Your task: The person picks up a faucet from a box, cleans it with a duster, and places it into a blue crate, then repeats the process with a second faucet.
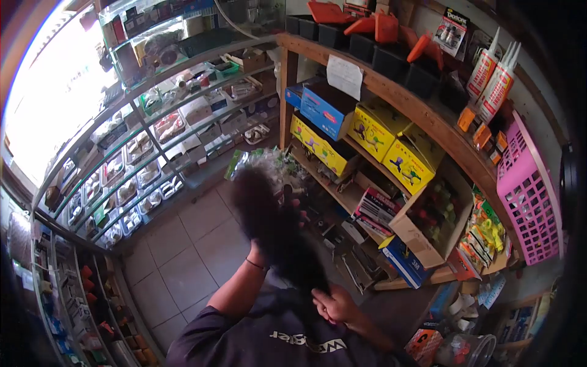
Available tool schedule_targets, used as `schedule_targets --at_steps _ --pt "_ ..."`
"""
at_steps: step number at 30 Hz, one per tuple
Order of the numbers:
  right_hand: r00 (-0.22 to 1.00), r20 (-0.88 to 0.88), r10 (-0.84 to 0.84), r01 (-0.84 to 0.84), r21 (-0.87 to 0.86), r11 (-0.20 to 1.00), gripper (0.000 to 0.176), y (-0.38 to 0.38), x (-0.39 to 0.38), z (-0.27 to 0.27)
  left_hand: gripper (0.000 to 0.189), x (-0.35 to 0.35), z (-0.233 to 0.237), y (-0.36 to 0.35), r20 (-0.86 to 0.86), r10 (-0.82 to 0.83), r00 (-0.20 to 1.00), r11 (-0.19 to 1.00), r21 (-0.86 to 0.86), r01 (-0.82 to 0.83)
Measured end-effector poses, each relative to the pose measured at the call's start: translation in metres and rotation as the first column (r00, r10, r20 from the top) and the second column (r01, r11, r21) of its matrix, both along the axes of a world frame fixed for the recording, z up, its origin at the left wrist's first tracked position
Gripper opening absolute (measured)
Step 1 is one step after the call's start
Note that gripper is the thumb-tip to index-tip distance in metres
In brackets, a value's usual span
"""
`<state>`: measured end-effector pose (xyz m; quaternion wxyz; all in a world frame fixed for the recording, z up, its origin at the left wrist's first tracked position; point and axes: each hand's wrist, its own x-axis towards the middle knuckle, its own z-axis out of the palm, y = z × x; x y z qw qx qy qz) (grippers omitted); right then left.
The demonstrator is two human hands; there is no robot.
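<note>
A long black fluffy duster (269, 220) runs up the middle of the head view, from near my chest toward the glass shelves. My right hand (336, 306) is closed round its lower end, thumb on top. My left hand (255, 249) is at the duster's left side, a dark band round the wrist. The duster covers its fingers, so I cannot tell how they are placed. Beyond the duster's far end are clear plastic-wrapped goods (278, 168) at the foot of the shelves.
Glass shelves (165, 125) with trays of small parts curve along the left. Wooden shelving (391, 85) on the right holds yellow boxes (379, 131), blue boxes (327, 110) and an open carton (428, 229). A pink basket (529, 189) stands far right. Grey tiles (183, 257) cover the floor.
</note>
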<state>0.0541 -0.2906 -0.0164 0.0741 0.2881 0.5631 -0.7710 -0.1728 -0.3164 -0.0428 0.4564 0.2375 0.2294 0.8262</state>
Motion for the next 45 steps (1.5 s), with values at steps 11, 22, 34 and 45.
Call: schedule_targets --at_steps 11,22,34,45 --pt "0.990 -0.095 -0.102 0.104 0.011 0.995 0.021 -0.005 -0.116 -0.009 0.054 -0.108 0.000 -0.017 0.456 0.013 0.890 0.997 -0.070 0.021" --pt "0.970 -0.193 0.150 -0.076 0.344 0.936 0.019 -0.019 -0.189 -0.027 0.048 -0.196 -0.011 -0.009 0.182 -0.026 0.983 0.992 0.126 0.003" --pt "0.965 0.098 -0.244 0.247 -0.022 0.969 0.021 -0.013 -0.210 0.008 0.057 -0.212 -0.011 0.002 0.442 0.105 0.891 0.993 -0.097 -0.069" --pt "0.990 0.121 -0.071 0.065 0.054 0.996 0.017 0.006 -0.194 0.018 0.050 -0.217 -0.040 0.001 0.458 -0.228 0.859 0.918 0.395 0.033"
